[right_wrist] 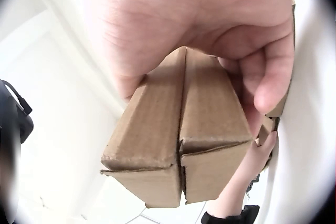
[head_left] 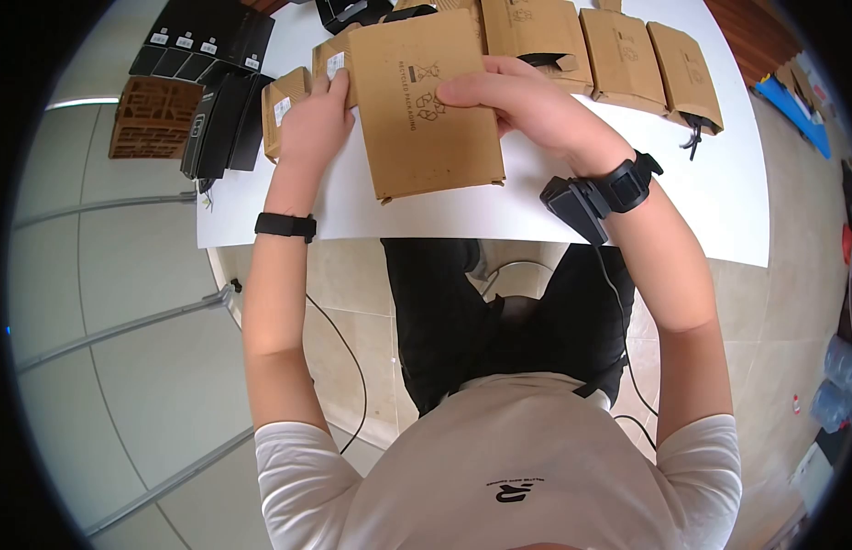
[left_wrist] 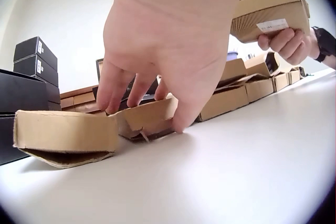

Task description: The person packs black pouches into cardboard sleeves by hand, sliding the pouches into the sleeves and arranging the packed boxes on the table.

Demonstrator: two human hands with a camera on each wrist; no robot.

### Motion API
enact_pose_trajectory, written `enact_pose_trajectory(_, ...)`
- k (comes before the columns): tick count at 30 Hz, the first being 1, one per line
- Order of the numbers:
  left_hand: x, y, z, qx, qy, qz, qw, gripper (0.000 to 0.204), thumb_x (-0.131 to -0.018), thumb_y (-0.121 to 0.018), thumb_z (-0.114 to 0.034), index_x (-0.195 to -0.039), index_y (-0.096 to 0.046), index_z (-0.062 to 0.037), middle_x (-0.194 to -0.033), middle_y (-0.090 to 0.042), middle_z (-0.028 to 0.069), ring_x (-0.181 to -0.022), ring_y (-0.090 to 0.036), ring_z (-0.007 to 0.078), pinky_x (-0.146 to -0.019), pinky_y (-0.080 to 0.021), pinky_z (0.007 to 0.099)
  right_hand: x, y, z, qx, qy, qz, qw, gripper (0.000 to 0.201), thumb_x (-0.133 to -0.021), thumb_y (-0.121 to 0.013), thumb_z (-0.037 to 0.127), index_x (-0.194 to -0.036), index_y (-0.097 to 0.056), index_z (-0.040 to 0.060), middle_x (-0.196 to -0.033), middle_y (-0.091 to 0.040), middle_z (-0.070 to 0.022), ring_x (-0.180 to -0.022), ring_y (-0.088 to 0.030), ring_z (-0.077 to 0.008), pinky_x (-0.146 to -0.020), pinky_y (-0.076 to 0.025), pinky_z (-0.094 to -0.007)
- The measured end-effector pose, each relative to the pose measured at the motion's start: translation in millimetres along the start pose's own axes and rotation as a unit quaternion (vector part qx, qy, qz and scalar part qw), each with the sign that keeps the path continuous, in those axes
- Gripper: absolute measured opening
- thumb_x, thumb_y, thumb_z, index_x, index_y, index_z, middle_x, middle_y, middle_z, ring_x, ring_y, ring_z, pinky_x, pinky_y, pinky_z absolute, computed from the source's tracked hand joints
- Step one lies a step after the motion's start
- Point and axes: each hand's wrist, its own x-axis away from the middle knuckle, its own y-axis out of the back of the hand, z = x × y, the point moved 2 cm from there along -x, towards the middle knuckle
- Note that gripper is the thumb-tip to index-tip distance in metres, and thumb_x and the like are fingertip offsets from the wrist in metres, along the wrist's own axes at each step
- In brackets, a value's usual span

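Observation:
My right hand (head_left: 545, 105) grips two flat cardboard boxes pressed together, held up above the white table. In the head view only the upper box (head_left: 435, 151) shows its printed face; in the right wrist view both the left box (right_wrist: 144, 129) and the right box (right_wrist: 212, 108) show, side by side. My left hand (head_left: 316, 128) is down at the table, its fingers over a labelled cardboard box (left_wrist: 149, 116) and its thumb at the near side. Beside that lies another cardboard box (left_wrist: 68, 132) with a gap along its lower edge.
Several cardboard boxes, one of them a printed box (head_left: 623, 60), line the table's far right side. Black boxes (head_left: 210, 41) are stacked at the far left, near a brown patterned block (head_left: 155, 117). A dark strap (head_left: 692, 130) hangs from the rightmost box.

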Motion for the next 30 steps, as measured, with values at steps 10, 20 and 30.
enact_pose_trajectory(10, 3.3, 29.0, 18.5, 0.126, 0.075, 0.004, 0.989, 0.032, -0.084, -0.057, -0.022, -0.112, -0.065, -0.0117, -0.085, -0.070, 0.0140, -0.076, -0.067, 0.0333, -0.072, -0.053, 0.0405, -0.5, 2.2, -1.1, 0.007, 0.007, -0.013, 1.000, 0.045, -0.084, -0.066, 0.047, -0.091, -0.072, 0.0033, -0.077, -0.069, -0.0026, -0.066, -0.062, -0.0086, -0.061, -0.050, -0.0215)
enact_pose_trajectory(20, 1.2, 28.0, 43.7, 0.270, 0.098, -0.066, 0.956, 0.033, -0.086, -0.053, -0.023, -0.112, -0.066, -0.0072, -0.080, -0.069, 0.0160, -0.076, -0.067, 0.0284, -0.075, -0.052, 0.0343, -4.9, 6.9, -6.6, -0.002, 0.024, -0.013, 1.000, 0.049, -0.084, -0.064, 0.051, -0.095, -0.072, 0.0034, -0.080, -0.069, -0.0047, -0.068, -0.063, -0.0094, -0.062, -0.050, -0.0209)
enact_pose_trajectory(30, 40.2, 40.5, 16.8, 0.211, 0.087, -0.061, 0.972, 0.023, -0.089, -0.053, -0.020, -0.105, -0.066, -0.0090, -0.070, -0.066, 0.0143, -0.069, -0.066, 0.0356, -0.066, -0.052, 0.0391, -3.2, 7.4, -5.5, -0.004, 0.025, -0.022, 0.999, 0.049, -0.084, -0.064, 0.050, -0.096, -0.073, 0.0033, -0.080, -0.069, -0.0045, -0.068, -0.063, -0.0090, -0.063, -0.050, -0.0204)
